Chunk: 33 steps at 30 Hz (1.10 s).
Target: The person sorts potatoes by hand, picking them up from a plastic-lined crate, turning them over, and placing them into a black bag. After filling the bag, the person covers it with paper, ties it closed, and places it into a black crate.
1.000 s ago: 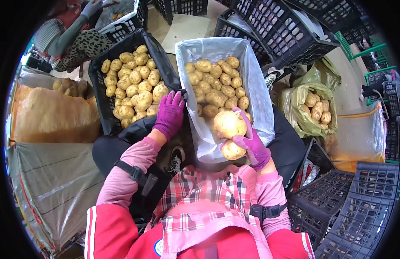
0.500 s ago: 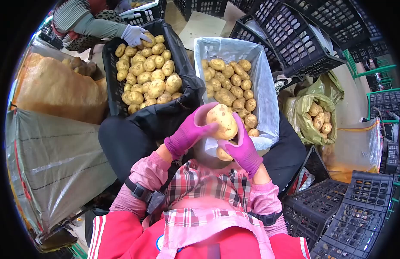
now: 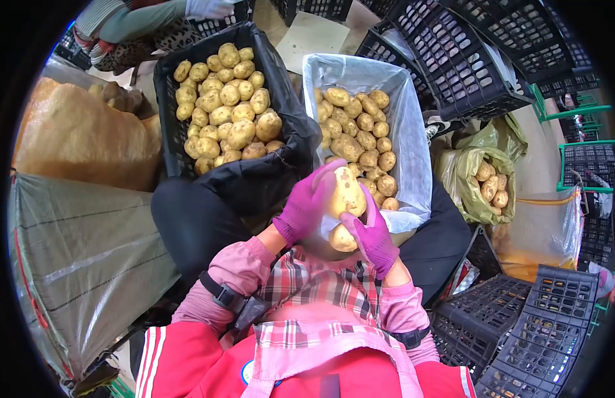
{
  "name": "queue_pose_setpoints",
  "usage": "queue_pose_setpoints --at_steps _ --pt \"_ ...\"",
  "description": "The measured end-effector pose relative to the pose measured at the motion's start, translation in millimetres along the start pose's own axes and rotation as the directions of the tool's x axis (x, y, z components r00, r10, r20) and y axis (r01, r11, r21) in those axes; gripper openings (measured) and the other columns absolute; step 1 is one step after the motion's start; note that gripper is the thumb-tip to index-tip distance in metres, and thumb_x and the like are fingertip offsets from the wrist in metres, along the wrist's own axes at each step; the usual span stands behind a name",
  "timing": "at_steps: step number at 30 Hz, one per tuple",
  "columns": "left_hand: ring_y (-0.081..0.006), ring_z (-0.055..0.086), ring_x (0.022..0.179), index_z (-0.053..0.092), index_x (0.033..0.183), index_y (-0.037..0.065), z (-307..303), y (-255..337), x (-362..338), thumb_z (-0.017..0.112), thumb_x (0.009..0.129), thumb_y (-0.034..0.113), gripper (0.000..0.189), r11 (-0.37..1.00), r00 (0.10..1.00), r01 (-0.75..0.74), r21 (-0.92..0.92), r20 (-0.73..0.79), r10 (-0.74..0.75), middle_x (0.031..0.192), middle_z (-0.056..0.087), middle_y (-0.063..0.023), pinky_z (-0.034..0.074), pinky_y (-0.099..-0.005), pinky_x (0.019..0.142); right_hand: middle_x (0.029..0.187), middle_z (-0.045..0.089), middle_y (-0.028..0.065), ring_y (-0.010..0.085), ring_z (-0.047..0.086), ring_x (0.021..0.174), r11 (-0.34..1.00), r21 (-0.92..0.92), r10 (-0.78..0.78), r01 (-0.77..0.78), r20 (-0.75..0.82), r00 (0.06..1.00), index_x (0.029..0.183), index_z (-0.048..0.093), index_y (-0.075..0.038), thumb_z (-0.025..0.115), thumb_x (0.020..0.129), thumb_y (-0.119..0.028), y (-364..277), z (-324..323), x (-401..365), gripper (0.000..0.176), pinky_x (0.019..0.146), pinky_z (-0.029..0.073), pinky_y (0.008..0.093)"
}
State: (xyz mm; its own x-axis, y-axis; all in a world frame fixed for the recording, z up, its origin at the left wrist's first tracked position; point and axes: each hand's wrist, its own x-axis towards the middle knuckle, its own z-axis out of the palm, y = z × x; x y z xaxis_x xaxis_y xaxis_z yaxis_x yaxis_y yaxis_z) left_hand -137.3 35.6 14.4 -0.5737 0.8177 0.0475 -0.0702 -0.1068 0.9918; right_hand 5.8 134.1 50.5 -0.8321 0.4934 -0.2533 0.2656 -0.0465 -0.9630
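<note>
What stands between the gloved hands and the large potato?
Nothing visible. The left hand and right hand both grip the large potato directly; a smaller potato sits below it in the right hand.

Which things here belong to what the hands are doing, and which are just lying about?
In hand: left hand and right hand on the large potato; small potato in the right hand; white-lined crate just beyond.
Lying about: black crate of potatoes, green bag, empty crates, tan sack, co-worker's gloved hand.
</note>
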Motion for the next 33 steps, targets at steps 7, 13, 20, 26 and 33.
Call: queue_pose_setpoints --at_steps 7,13,20,26,33 --pt "-0.0121 0.059 0.105 0.059 0.125 0.002 2 11 0 0.046 0.103 0.032 0.039 0.993 0.994 0.099 0.066 -0.047 -0.096 0.112 0.065 -0.0085 0.046 -0.0278 0.093 0.142 0.043 0.0198 0.0245 0.048 0.127 0.991 -0.125 -0.051 0.049 -0.019 0.999 0.149 0.024 0.002 0.07 0.087 -0.02 1 6 0 0.08 0.103 0.042 0.0339" --pt "-0.0112 0.059 0.097 0.061 0.119 0.002 -7 -11 -1 0.051 0.101 0.028 0.033 0.985 0.987 0.125 0.117 -0.114 -0.112 0.104 0.066 -0.0075 0.048 -0.0287 0.088 0.14 0.046 0.0204 0.0268 0.052 0.125 0.969 -0.24 -0.064 0.061 -0.005 0.998 0.149 0.025 0.0 0.073 0.084 -0.024 1 7 1 0.084 0.1 0.045 0.0342" --pt "-0.0143 0.059 0.101 0.052 0.13 0.003 8 1 -4 0.058 0.097 0.025 0.039 0.983 0.996 0.088 0.161 -0.041 -0.082 0.11 0.062 -0.0088 0.048 -0.0301 0.089 0.137 0.049 0.0202 0.0283 0.052 0.126 0.931 -0.364 -0.062 0.039 -0.053 0.997 0.149 0.028 -0.002 0.072 0.084 -0.024 7 0 -2 0.082 0.1 0.045 0.0355" --pt "-0.017 0.059 0.103 0.053 0.129 0.002 8 -5 -8 0.051 0.101 0.029 0.039 0.973 0.994 0.103 0.206 -0.043 -0.096 0.112 0.063 -0.0159 0.047 -0.0321 0.091 0.134 0.051 0.0206 0.0267 0.053 0.122 0.959 -0.284 -0.014 -0.013 -0.092 0.996 0.146 0.032 0.001 0.07 0.084 -0.014 8 6 -8 0.075 0.101 0.044 0.0349" --pt "-0.0179 0.059 0.105 0.052 0.13 0.003 0 -7 -7 0.047 0.102 0.028 0.038 0.985 0.986 0.167 0.039 -0.026 -0.166 0.114 0.063 -0.0148 0.046 -0.0317 0.092 0.133 0.053 0.0232 0.0329 0.056 0.121 0.921 -0.388 -0.002 -0.037 -0.1 0.995 0.147 0.032 -0.003 0.072 0.082 -0.024 15 11 -4 0.079 0.099 0.046 0.037"
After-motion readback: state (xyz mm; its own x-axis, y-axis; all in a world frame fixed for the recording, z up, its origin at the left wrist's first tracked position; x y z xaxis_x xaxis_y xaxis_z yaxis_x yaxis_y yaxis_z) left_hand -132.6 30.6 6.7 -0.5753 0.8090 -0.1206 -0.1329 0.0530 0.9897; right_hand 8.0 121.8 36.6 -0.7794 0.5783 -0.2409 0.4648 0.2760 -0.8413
